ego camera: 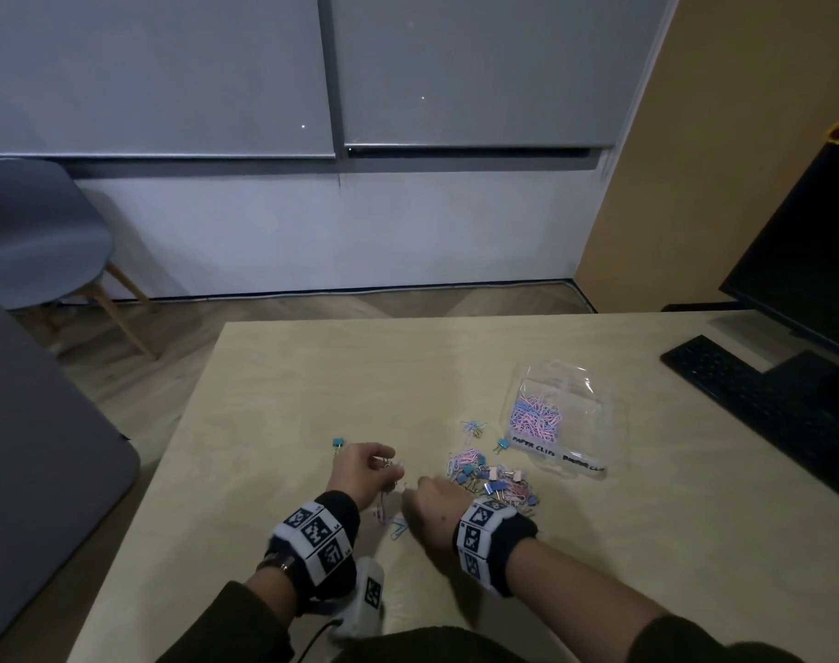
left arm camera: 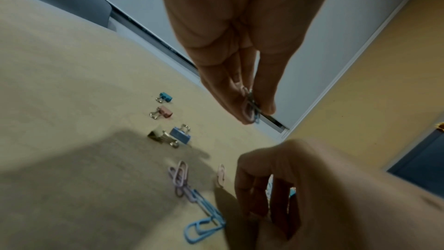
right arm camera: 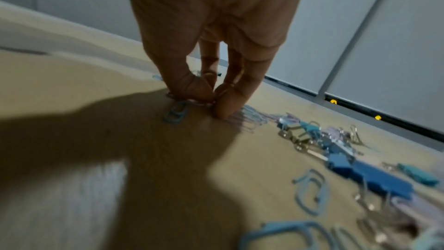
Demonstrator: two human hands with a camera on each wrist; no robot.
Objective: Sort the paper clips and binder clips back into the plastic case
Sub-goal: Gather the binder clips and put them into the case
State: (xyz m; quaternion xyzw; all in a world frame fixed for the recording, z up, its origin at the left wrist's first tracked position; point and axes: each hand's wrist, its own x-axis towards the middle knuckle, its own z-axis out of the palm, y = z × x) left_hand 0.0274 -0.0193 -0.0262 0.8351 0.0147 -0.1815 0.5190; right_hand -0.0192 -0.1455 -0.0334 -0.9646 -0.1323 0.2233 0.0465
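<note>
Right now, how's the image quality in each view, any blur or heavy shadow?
Head view: dim room, straight edges bowed, but the plastic case reads clearly. Left wrist view: mild blur, left hand pinching paper clips. Right wrist view: a big shadow crosses the table; near binder clips smeared.

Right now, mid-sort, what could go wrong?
1. The left hand pinches several paper clips at the fingertips; that grip could drop one.
2. The right hand picks at a pink paper clip flat on the table; it may slip away.
</note>
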